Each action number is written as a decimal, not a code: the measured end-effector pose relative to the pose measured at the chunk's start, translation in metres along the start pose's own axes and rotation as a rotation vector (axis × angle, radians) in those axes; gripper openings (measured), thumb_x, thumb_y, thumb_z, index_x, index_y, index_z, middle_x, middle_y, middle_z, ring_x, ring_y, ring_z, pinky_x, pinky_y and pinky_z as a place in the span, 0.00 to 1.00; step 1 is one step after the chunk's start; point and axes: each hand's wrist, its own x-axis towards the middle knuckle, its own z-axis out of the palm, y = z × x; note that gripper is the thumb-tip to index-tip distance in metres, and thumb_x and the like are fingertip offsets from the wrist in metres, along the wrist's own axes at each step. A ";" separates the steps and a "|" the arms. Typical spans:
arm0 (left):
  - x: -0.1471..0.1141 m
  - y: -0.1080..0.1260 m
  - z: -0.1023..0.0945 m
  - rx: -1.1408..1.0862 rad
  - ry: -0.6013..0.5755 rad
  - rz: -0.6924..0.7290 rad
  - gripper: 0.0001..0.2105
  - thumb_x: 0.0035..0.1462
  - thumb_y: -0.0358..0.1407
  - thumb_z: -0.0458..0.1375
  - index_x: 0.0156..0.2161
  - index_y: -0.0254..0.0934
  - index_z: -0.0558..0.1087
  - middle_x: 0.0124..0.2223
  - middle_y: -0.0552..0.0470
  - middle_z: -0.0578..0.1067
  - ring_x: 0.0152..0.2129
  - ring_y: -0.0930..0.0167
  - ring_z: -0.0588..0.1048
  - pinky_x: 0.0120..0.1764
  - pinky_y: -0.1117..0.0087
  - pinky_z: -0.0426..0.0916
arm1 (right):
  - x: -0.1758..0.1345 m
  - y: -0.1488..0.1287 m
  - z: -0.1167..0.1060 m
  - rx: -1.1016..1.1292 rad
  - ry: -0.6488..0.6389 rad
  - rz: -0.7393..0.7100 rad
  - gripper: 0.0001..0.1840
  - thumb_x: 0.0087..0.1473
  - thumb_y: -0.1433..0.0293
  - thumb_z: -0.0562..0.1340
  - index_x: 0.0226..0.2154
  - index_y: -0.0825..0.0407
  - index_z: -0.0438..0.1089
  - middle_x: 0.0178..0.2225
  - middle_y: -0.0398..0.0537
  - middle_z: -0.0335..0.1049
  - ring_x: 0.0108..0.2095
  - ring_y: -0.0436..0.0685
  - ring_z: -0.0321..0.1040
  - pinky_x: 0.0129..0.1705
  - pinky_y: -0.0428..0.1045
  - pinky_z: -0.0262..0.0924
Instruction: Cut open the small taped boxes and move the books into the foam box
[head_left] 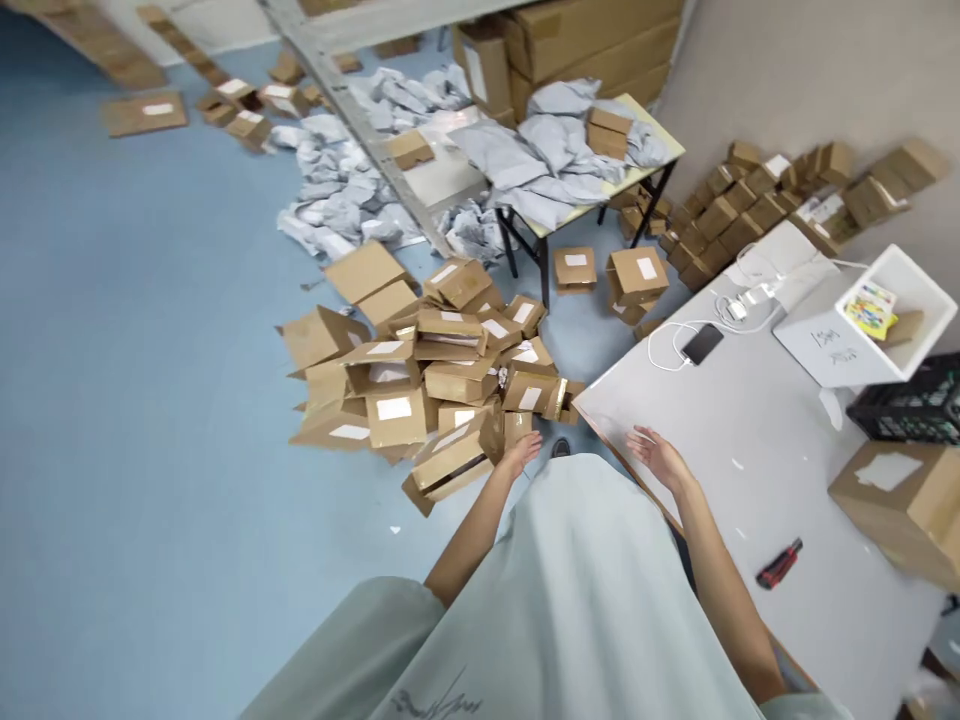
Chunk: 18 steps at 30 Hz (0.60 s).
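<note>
Fingers point(531, 444) of the left hand point(517, 456) are extended and hold nothing, and those of the right hand point(660, 460) are likewise loosely open, a little spread and unladen. Blue floor point(150, 380) fills the left of the frame, and the person's pale green shirt point(592, 590) takes up the lower centre. A white worktop point(787, 470) runs down the right side; the right hand appears over its near-left edge (whether it touches the surface, I cannot tell). The heap of cardboard boxes point(450, 375), many with white labels and several with flaps open, lies on the floor at centre, its lower right end just beside the left hand; contact cannot be told. Grey bags point(330, 180) spread across the floor in the upper left-centre, and more lie on a yellow-topped table point(670, 140) in the upper centre, together with a small box point(608, 133). Big cartons point(600, 40) stand behind that table. Small boxes point(739, 210) are piled against the wall at upper right. On the worktop's right part are a brown carton point(904, 510), a white bin point(810, 330) with a yellow packet point(870, 305) inside, and a black crate point(907, 405). Smaller still, a dark phone point(703, 345) lies near the worktop's far-left edge, and a red-and-black hand tool point(780, 564) rests at lower right.
</note>
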 end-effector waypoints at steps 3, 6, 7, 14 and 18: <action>0.005 -0.006 0.035 0.170 -0.103 0.039 0.21 0.72 0.44 0.64 0.64 0.38 0.74 0.63 0.41 0.76 0.54 0.60 0.79 0.55 0.51 0.79 | -0.023 0.015 -0.035 0.149 0.082 -0.067 0.13 0.74 0.63 0.59 0.49 0.48 0.79 0.51 0.52 0.85 0.45 0.55 0.85 0.47 0.47 0.80; 0.000 -0.009 0.063 0.323 -0.187 0.096 0.19 0.70 0.43 0.66 0.59 0.35 0.77 0.59 0.42 0.78 0.53 0.59 0.80 0.56 0.53 0.78 | -0.047 0.035 -0.061 0.269 0.173 -0.105 0.12 0.74 0.63 0.60 0.49 0.47 0.79 0.51 0.53 0.85 0.45 0.56 0.85 0.48 0.49 0.81; -0.003 -0.009 0.071 0.367 -0.214 0.121 0.17 0.68 0.43 0.68 0.54 0.33 0.79 0.56 0.42 0.80 0.53 0.58 0.80 0.57 0.55 0.77 | -0.055 0.042 -0.068 0.308 0.201 -0.107 0.12 0.73 0.63 0.61 0.49 0.47 0.79 0.51 0.53 0.85 0.45 0.56 0.85 0.49 0.49 0.80; -0.028 0.007 0.141 0.629 -0.484 0.224 0.25 0.37 0.53 0.79 0.34 0.39 0.78 0.41 0.46 0.85 0.45 0.59 0.84 0.56 0.58 0.77 | -0.105 0.079 -0.102 0.565 0.360 -0.216 0.14 0.74 0.63 0.59 0.52 0.49 0.78 0.54 0.56 0.84 0.48 0.56 0.84 0.52 0.50 0.78; -0.037 0.014 0.197 0.760 -0.572 0.244 0.30 0.32 0.56 0.81 0.35 0.39 0.77 0.41 0.46 0.85 0.45 0.58 0.84 0.56 0.57 0.78 | -0.132 0.099 -0.130 0.673 0.410 -0.311 0.15 0.74 0.62 0.59 0.54 0.50 0.77 0.55 0.56 0.84 0.49 0.56 0.84 0.54 0.50 0.77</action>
